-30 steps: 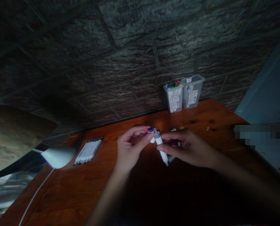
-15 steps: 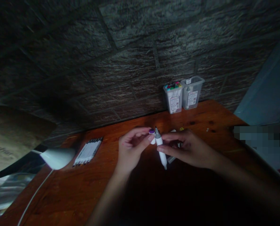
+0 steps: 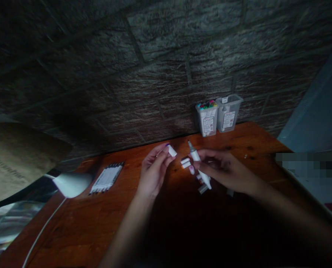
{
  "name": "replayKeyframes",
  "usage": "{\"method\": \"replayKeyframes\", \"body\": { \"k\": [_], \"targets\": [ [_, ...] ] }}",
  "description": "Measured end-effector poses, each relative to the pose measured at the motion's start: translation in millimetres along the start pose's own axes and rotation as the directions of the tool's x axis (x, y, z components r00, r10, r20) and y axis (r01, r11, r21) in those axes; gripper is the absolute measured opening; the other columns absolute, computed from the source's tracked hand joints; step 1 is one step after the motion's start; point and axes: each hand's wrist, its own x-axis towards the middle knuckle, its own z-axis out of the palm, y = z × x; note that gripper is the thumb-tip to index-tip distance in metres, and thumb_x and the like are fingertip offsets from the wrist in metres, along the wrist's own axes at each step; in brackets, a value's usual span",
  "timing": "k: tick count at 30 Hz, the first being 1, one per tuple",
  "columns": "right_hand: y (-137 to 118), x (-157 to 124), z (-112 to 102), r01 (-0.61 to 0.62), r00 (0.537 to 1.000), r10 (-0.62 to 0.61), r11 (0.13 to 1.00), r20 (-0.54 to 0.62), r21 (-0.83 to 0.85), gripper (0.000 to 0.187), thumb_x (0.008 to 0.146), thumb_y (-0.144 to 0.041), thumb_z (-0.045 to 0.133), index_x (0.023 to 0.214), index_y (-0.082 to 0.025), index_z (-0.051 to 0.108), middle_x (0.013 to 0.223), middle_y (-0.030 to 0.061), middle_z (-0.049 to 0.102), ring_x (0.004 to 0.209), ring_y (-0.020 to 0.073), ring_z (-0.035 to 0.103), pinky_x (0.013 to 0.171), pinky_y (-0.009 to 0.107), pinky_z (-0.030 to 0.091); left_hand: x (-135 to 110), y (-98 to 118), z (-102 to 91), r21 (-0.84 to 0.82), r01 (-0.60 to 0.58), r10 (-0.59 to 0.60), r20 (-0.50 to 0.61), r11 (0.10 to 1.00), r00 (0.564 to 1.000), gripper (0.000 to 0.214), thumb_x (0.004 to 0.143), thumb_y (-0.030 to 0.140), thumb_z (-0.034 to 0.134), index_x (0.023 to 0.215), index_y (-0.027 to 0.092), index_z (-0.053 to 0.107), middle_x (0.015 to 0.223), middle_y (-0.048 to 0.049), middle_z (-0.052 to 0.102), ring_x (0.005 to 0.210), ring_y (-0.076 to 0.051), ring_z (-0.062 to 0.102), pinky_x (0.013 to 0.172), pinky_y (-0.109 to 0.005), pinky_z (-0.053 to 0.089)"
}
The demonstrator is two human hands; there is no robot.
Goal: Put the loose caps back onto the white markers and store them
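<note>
My left hand pinches a small white marker cap with a purple end between thumb and fingertips. My right hand grips a white marker, uncapped, with its tip pointing up and away from me. The cap and the tip are apart, a short gap between them. Other white markers lie on the wooden table just under and beside my right hand, partly hidden by it.
Two clear plastic tubs stand against the brick wall: one full of coloured markers, one nearly empty. A row of markers lies at the left. A white lamp with its cord sits at the table's left edge.
My left hand has pulled the purple-ended cap away from the marker tip, to the left and up. My right hand has tilted the marker and shifted slightly right. The view has drifted a little.
</note>
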Motion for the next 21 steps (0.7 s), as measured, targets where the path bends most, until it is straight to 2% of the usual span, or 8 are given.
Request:
{"method": "replayKeyframes", "body": {
  "k": [4,9,12,15,21],
  "targets": [
    [5,-1,3,-0.021,0.995,0.029,0.996,0.09,-0.085,0.024,0.088,-0.041,0.064,0.098,-0.02,0.071,0.081,0.0009,0.067,0.068,0.0118,0.06,0.06,0.023,0.047,2,-1,-0.9,-0.034,-0.014,0.013,-0.022,0.999,1.0,0.019,0.07,0.022,0.083,0.087,0.019,0.075,0.086,0.0,0.074,0.079,-0.009,0.068,0.079,-0.021,0.056],
    [8,-1,5,-0.006,0.993,0.023,0.99,0.112,-0.144,0.026,0.087,-0.043,0.065,0.096,-0.02,0.074,0.078,0.0012,0.068,0.066,0.0122,0.06,0.059,0.024,0.044,-1,-1,3.9,-0.024,-0.04,0.04,-0.004,0.999,0.999,0.022,0.071,0.022,0.082,0.092,0.02,0.075,0.086,-0.0006,0.074,0.079,-0.01,0.069,0.079,-0.022,0.057],
    [9,0,4,-0.006,0.994,0.024,0.985,0.104,-0.174,0.027,0.088,-0.041,0.064,0.1,-0.02,0.074,0.078,0.0013,0.068,0.066,0.0123,0.059,0.06,0.024,0.044,-5,-3,6.3,0.056,-0.055,0.052,0.047,0.997,0.998,0.023,0.073,0.024,0.081,0.095,0.02,0.075,0.088,-0.0015,0.075,0.079,-0.011,0.07,0.078,-0.023,0.057],
    [10,0,3,-0.013,0.995,0.032,0.982,0.097,-0.189,0.029,0.09,-0.043,0.061,0.102,-0.019,0.073,0.078,0.0013,0.068,0.065,0.0118,0.057,0.059,0.024,0.043,-9,-4,5.7,0.206,-0.11,0.086,0.121,0.972,0.989,0.022,0.075,0.023,0.079,0.096,0.018,0.075,0.085,-0.0025,0.076,0.076,-0.012,0.07,0.077,-0.024,0.057],
    [10,0,4,0.023,0.996,0.003,0.961,0.094,-0.274,0.026,0.092,-0.04,0.057,0.093,-0.018,0.072,0.076,0.001,0.066,0.062,0.0114,0.055,0.056,0.025,0.04,-6,-1,-1.3,0.356,-0.16,0.096,0.189,0.921,0.977,0.019,0.081,0.024,0.074,0.098,0.017,0.075,0.086,-0.0032,0.077,0.074,-0.012,0.071,0.076,-0.025,0.058]
  ]
}}
